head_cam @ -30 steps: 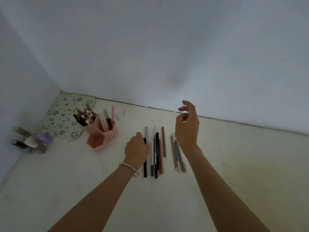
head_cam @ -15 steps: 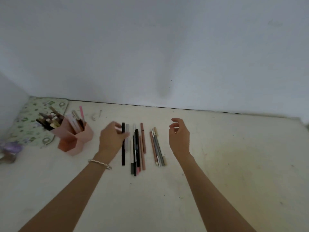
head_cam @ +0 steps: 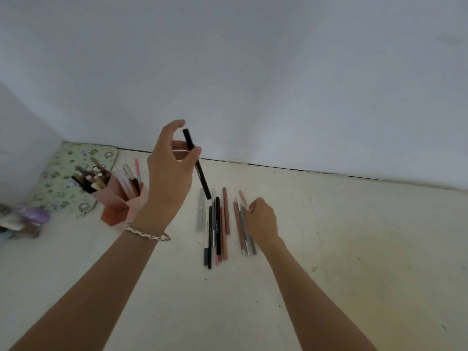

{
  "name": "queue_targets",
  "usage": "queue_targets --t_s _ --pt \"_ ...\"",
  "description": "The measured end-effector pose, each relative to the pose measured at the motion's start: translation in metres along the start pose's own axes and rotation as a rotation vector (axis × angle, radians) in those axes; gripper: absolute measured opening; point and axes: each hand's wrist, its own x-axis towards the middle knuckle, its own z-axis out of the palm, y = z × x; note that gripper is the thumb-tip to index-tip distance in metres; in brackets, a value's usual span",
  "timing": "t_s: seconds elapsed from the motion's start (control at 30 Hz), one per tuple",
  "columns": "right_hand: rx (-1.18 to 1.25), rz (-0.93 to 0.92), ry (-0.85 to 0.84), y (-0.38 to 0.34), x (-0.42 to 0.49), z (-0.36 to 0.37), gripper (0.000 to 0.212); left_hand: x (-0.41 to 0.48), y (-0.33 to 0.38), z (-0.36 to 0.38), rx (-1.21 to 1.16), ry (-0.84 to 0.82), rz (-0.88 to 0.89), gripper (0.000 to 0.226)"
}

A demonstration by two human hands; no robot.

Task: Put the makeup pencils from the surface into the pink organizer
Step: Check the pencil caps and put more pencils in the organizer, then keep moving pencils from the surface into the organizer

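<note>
**One black pencil lifted, the rest lying loose**

A pale wall [head_cam: 253, 72] fills the upper half of my view, and below it runs the cream surface [head_cam: 354, 249] that carries everything. In its far left corner lies a floral mat [head_cam: 63, 173], and just in front of that stands the pink organizer [head_cam: 119, 209] with pencils and brushes upright in its compartments. At the left edge sit some little bottles [head_cam: 22, 219], too blurred to tell apart.

My left hand [head_cam: 169, 178] is raised off the surface, just right of the organizer. Thumb and fingers pinch the black pencil [head_cam: 201, 176] near its middle. It tilts, top end toward the wall, lower end over the loose pencils [head_cam: 215, 231], which lie side by side near the middle of the surface.

My right hand [head_cam: 260, 219] is down on a smaller bunch [head_cam: 240, 224] just right of that row, fingers curled onto them. Whether they grip one I cannot tell.

A thin bracelet [head_cam: 147, 233] circles my left wrist.
</note>
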Motion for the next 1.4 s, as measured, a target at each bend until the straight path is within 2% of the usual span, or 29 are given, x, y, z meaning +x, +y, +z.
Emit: queue_targets --t_s 0.13,0.23,0.5,0.6,0.77,0.9,1.03,1.13,1.27,1.4 --pt "0.307 -0.136 0.184 -0.029 0.007 -0.027 0.049 0.032 -0.018 -0.055 0.148 0.179 0.12 0.038" --pt "0.525 -0.241 0.266 -0.06 0.011 -0.034 0.063 0.044 -0.035 -0.088 0.293 0.223 0.153 0.036" --pt "0.653 -0.424 0.275 -0.112 -0.003 -0.005 0.064 0.039 -0.088 -0.096 0.632 0.019 0.138 0.03" --pt "0.661 -0.456 0.263 -0.125 -0.011 0.009 0.061 0.037 -0.092 -0.103 0.905 0.012 0.302 0.032" --pt "0.783 -0.534 0.226 -0.172 -0.021 0.036 0.058 0.05 -0.066 -0.135 0.717 0.309 0.49 0.032" --pt "0.603 -0.69 0.199 -0.201 -0.027 0.069 0.057 0.051 -0.051 -0.155 0.617 0.364 0.513 0.034" --pt "0.235 -0.835 0.187 -0.197 -0.029 0.098 0.041 0.035 -0.054 -0.155 0.587 0.316 0.439 0.035" --pt "0.236 -0.881 0.29 -0.182 -0.031 0.099 0.04 0.019 -0.062 -0.14 0.539 0.24 0.392 0.035" --pt "0.458 -0.662 0.424 -0.159 -0.02 0.063 0.046 -0.001 -0.069 -0.091 0.441 -0.005 0.204 0.027" --pt "0.511 -0.474 0.479 -0.12 -0.007 0.016 0.046 -0.021 -0.086 -0.027 0.505 -0.27 -0.087 0.022"
